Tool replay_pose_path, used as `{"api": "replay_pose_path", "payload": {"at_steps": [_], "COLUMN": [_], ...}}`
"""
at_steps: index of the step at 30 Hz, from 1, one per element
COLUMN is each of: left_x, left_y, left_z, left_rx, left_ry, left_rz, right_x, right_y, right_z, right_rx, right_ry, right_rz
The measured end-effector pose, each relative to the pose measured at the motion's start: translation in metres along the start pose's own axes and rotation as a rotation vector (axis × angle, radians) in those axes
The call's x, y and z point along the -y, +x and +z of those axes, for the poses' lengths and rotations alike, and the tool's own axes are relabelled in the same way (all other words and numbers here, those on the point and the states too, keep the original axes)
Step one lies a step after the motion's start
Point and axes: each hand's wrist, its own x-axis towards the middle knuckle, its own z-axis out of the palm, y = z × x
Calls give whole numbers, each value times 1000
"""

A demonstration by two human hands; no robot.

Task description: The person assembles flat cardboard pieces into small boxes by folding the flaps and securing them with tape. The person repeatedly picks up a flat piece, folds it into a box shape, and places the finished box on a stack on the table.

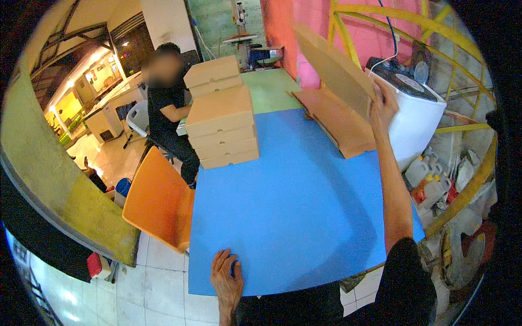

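Note:
My right hand [384,106] reaches far over the right side of the blue tabletop [283,212], its fingers closed on the edge of a brown flat cardboard box blank [336,65]. That blank is tilted up, its far corner high toward the pink wall. Beneath it, more flat brown cardboard [333,117] lies along the table's right edge; whether the two are joined I cannot tell. My left hand [227,274] rests on the near left corner of the table, empty, fingers stretched out. Several closed cardboard boxes [222,111] stand stacked at the far left of the tabletop.
Left of the table stands an orange chair [163,198]. A person in dark clothes [168,117] sits behind the stacked boxes. At the right is a white washing machine [413,114], with yellow metal bars [462,129] and plastic jugs [427,176] nearby. A green surface [272,89] adjoins the blue one.

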Motion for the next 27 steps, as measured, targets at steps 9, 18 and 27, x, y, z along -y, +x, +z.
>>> {"api": "replay_pose_path", "payload": {"at_steps": [9, 18, 27], "left_x": [7, 24, -17], "left_y": [-9, -17, -13], "left_z": [3, -16, -80], "left_rx": [-56, -197, -219], "left_ry": [-56, -942, -522], "left_rz": [7, -284, -87], "right_x": [87, 39, 112], "right_y": [-115, -203, -55], "right_z": [-363, -449, -336], "right_rx": [391, 685, 614], "right_ry": [-79, -596, -507], "right_rz": [574, 641, -9]}}
